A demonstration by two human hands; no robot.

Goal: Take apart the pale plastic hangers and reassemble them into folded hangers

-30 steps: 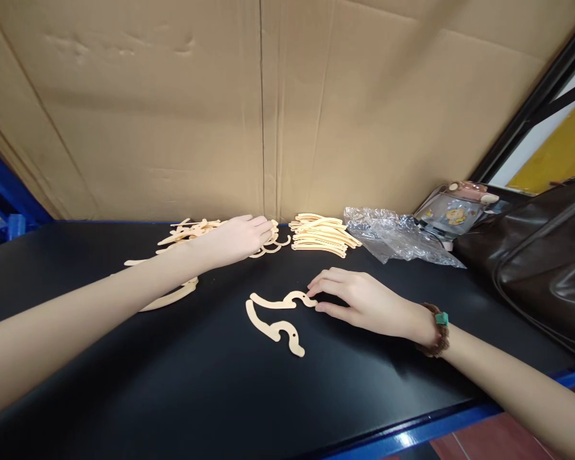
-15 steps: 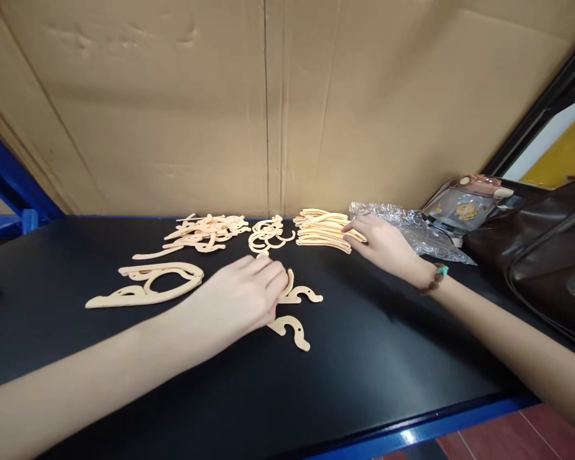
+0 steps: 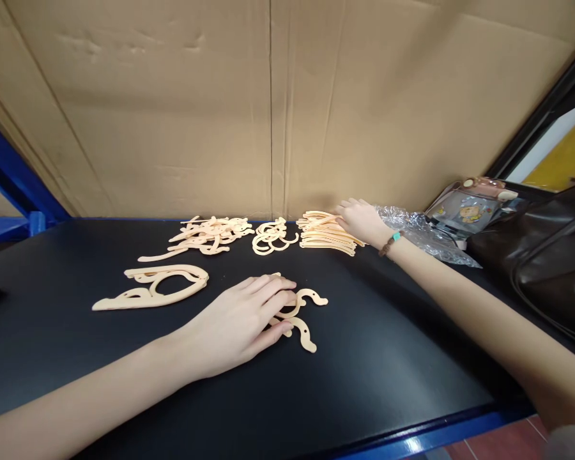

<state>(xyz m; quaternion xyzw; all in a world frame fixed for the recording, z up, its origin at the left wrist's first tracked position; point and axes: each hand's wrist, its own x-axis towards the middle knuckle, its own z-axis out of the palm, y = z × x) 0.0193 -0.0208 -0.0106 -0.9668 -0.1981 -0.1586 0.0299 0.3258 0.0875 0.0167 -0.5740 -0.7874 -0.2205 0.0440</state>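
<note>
From the person's side, the left hand [image 3: 242, 322] lies at the centre of the surface [image 3: 388, 358], half-curled over two wavy pieces [image 3: 308, 338] and a hook [image 3: 291, 313]; whether it grasps them, I cannot tell; the right hand [image 3: 363, 223] reaches to one o'clock, fingers at the strips [image 3: 328, 241], its grip also unclear; the hooks [image 3: 269, 239] are heaped at twelve, a hanger [image 3: 182, 296] lies near nine.

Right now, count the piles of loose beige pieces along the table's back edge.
3: a tangled pile at left, a curled-hook pile in the middle, and a curved-strip pile at right, where the right hand may hide some pieces.
</note>
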